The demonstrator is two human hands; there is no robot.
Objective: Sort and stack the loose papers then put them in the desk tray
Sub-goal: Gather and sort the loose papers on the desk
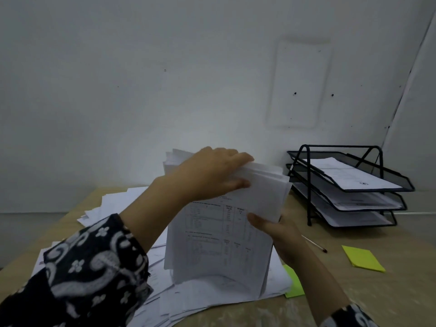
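A thick stack of white printed papers point(219, 246) stands on its lower edge in the middle of the desk, tables of text facing me. My left hand point(212, 175) grips the stack's top edge, fingers curled over it. My right hand point(276, 230) holds the stack's right side, thumb on the front sheet. Loose papers point(113, 204) lie spread underneath and to the left. A black mesh desk tray point(387, 187) with three tiers stands at the right against the wall, each tier holding some sheets.
A pen point(315, 243) lies on the wooden desk point(389, 296) right of my right hand. A yellow-green sticky pad point(363, 258) sits further right; another point(293, 284) pokes out from under the papers. The white wall rises just behind.
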